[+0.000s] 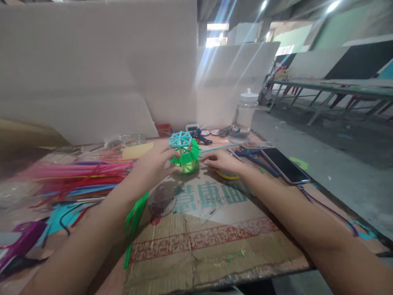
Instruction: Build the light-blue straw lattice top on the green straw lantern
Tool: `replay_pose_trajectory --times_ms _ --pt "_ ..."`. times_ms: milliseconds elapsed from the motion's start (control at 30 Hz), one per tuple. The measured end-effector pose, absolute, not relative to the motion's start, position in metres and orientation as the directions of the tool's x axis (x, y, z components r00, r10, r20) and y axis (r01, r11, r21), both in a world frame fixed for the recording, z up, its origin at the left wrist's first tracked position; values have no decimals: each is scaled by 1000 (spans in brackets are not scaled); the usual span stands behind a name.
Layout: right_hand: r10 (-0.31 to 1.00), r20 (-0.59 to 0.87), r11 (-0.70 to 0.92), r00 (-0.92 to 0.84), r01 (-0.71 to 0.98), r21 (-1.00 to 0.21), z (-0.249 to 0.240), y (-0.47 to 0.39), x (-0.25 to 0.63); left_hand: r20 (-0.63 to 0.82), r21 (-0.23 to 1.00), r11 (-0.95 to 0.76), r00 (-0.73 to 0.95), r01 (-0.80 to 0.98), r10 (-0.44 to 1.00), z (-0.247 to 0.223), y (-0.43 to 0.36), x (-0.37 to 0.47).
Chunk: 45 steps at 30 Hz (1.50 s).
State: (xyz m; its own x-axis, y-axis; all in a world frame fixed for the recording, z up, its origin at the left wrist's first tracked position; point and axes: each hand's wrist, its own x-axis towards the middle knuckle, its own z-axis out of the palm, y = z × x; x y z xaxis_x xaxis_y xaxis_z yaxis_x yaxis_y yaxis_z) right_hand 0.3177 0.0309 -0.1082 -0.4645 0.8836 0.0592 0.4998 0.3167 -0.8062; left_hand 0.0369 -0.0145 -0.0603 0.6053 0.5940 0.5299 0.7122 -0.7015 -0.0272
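Note:
A small lantern-like craft point(186, 157), with a light-blue lattice top and a green fringed body, stands upright on the cardboard. My left hand point(164, 159) is closed around its left side, thumb low and fingers higher up. My right hand point(222, 161) is just to the right of the craft, its fingers bent and drawn together; whatever is between them is too small to make out. A light-blue strip point(219, 147) runs behind the right hand. Partly hidden beneath that hand is a yellow ring-shaped thing point(227, 176).
Bundled coloured craft stems point(82, 174) and a purple tool point(23, 241) lie left. Green strips point(135, 225) lie on the printed cardboard point(196, 262). Rightward are pliers point(258, 157), a phone point(285, 166) and a clear bottle point(244, 116). A dark-blue glue gun point(201, 136) lies behind. White panels point(98, 61) stand behind the table.

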Motion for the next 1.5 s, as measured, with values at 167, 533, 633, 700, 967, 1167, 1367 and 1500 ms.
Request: replay_pose_trajectory --times_ms 167,533,633,700,967,1167,1367,1500 --pt "899 162 336 -406 405 -850 -138 24 289 628 -449 -633 726 631 279 -86 -7 36" --pt "898 196 347 -394 360 -866 -142 14 266 802 -395 -590 577 704 151 -121 6 27" --pt "897 191 344 -398 360 -867 -144 14 259 852 -301 -596 490 745 182 -129 11 23" --pt "903 183 332 -389 360 -872 -145 14 257 855 -285 -597 481 750 197 -133 14 20" --pt "930 114 230 -348 312 -922 -145 12 257 864 -266 -599 462 755 198 -137 15 18" --pt "939 74 184 -336 306 -934 -141 9 258 858 -287 -612 482 737 178 -135 14 19" --pt "940 80 196 -331 335 -922 -139 8 259 850 -300 -622 498 724 170 -131 11 22" --pt "938 126 249 -324 374 -893 -142 10 260 843 -286 -638 504 714 186 -131 13 22"
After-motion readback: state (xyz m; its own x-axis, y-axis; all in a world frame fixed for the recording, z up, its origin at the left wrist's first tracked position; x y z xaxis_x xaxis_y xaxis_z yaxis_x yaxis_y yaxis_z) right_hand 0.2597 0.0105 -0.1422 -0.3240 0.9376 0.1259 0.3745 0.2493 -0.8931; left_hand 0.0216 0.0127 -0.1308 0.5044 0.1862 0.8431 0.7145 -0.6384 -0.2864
